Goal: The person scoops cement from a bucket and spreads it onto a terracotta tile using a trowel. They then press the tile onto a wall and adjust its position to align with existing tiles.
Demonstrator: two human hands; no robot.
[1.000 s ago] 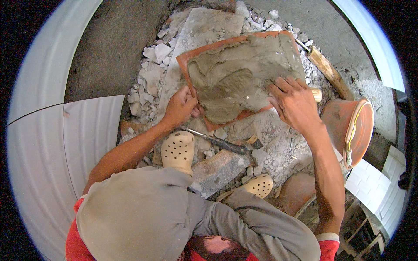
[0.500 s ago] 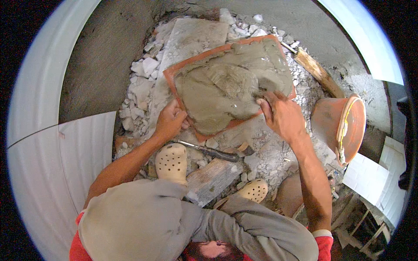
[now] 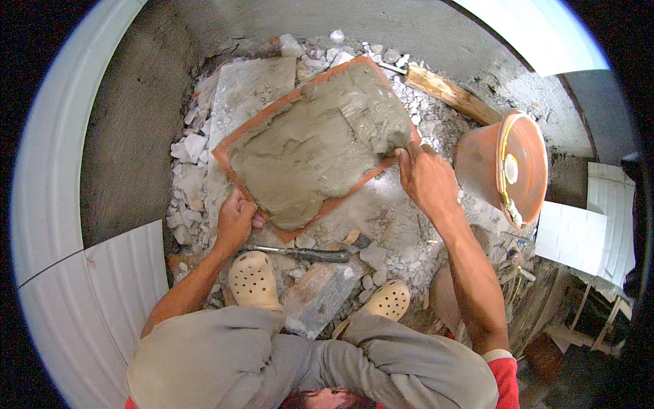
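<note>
An orange square tile or board (image 3: pixel 259 112) lies tilted over rubble, thickly spread with wet grey mortar (image 3: pixel 300 157). My left hand (image 3: pixel 237 219) grips its near left edge with bent fingers. My right hand (image 3: pixel 428 178) is at the board's right edge, fingers curled against the mortar; what they hold, if anything, is hidden. Below the board lie a dark-handled tool with a metal shaft (image 3: pixel 323 254) and a worn block (image 3: pixel 320 296), between my two cream perforated clogs (image 3: pixel 252 278).
An orange bucket (image 3: pixel 477 163) stands right of the board. Behind it lies a wooden piece (image 3: pixel 446 92). Broken white rubble (image 3: pixel 193 153) surrounds a flat slab (image 3: pixel 252 78). Plastered walls (image 3: pixel 129 136) border the space. White panels (image 3: pixel 122 286) stand at left, with more (image 3: pixel 569 238) at right.
The board, both hands and surroundings appear further left in the view. My right hand's fingers have moved off the mortar's surface to the board's right edge, and the mortar there looks disturbed.
</note>
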